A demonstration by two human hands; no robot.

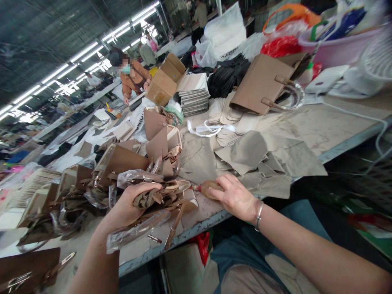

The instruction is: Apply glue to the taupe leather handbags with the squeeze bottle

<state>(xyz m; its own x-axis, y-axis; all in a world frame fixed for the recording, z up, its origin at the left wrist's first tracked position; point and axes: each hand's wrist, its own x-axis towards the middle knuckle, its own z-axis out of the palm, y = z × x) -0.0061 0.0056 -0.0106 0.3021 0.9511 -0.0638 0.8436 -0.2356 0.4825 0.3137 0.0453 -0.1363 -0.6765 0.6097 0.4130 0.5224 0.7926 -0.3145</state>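
My left hand (pixel 133 200) is closed on an unfinished brown handbag (pixel 180 204) at the table's front edge. Its thumb lies over the bag's bunched lining (pixel 145 199), and the fingertips are partly hidden. A plastic-wrapped handle (pixel 139 232) sticks out in front of that wrist. In my right hand (pixel 234 196) is a small amber squeeze bottle (pixel 210 190) with a red collar. It lies tilted, its tip pointing left and close to the bag's edge; I cannot tell whether they touch. A metal bangle circles my right wrist.
More part-made brown bags (pixel 119 163) crowd the left side. Loose grey-beige sheets (pixel 245 153) lie to the right, with stacked panels (pixel 192 96) and a standing brown handbag (pixel 263 85) behind. A white fan (pixel 378 57) stands far right. A masked co-worker (pixel 134 77) is farther back.
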